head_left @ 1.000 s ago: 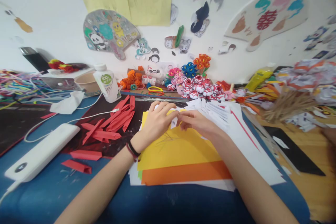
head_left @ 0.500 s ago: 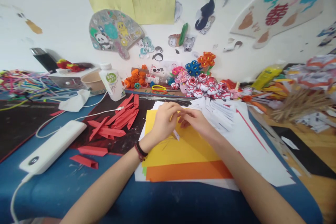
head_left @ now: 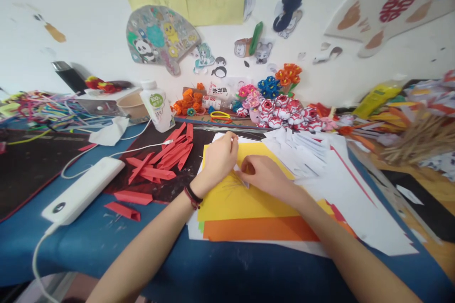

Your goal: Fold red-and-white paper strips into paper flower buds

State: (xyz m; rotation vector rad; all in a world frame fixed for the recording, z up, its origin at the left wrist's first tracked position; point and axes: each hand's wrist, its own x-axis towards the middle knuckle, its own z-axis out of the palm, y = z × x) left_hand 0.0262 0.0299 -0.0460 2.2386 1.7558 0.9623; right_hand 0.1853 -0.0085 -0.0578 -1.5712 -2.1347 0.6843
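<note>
Blue table covering (head_left: 245, 270) along the near edge. Orange sheet (head_left: 263, 230) at the front of a paper stack; yellow sheet (head_left: 256, 206) above, marked with thin dark lines, wires or pencil strokes, cannot tell which. White folded paper (head_left: 246, 184), small, over the yellow sheet and between the hands. Right hand (head_left: 268, 175): lowered within the last half second from the opposite fingertips to the white folded paper; fingers curled, thumb and forefinger tips together, apparently clamped on it. Left hand (head_left: 222, 156): now just apart from its partner and farther up the sheet; fingers bent in together, tips mostly masked, so cannot tell whether gripping anything. By judgement, a shift in the work from fingertips meeting to right-hand handling of the paper's lower part. Level with the hands, to the left: red folded papers (head_left: 177, 151) in a loose pile on a black mat (head_left: 177, 184), white cable (head_left: 145, 147) with plug end against the pile, a possible snag. To the right: white paper strips (head_left: 300, 151), heaped just beyond the right hand, probably limiting elbow room. Farther: white bottle (head_left: 158, 109), upright; yellow-handled tool (head_left: 220, 115); red-and-white flowers (head_left: 280, 113), clustered; blue flowers (head_left: 269, 87). Farthest: decorated fan (head_left: 161, 40) on the wall.
</note>
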